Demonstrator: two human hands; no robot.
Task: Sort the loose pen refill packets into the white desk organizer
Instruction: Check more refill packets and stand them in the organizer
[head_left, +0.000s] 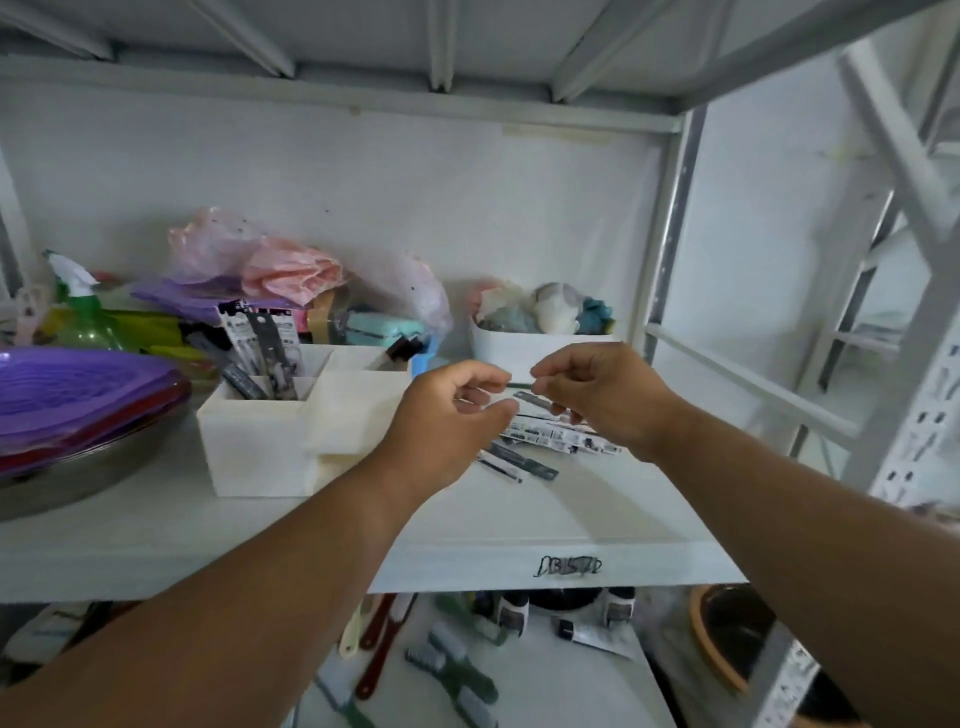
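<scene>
The white desk organizer (260, 447) stands on the shelf left of centre. Several refill packets (265, 343) stand upright in its back-left compartment. More loose refill packets (566, 439) lie flat on the shelf to the organizer's right, partly hidden behind my hands. My left hand (447, 421) and my right hand (602, 395) are raised above this pile, close together. Between them they pinch one thin dark refill packet (519, 385), each hand on one end, held level above the shelf.
A white bowl (524, 348) of crumpled items sits behind my hands. Purple plates in a metal basin (78, 410) fill the left side. Plastic bags, a spray bottle (83, 312) and a teal box crowd the back. A shelf upright (670, 234) stands at right. Brushes lie below.
</scene>
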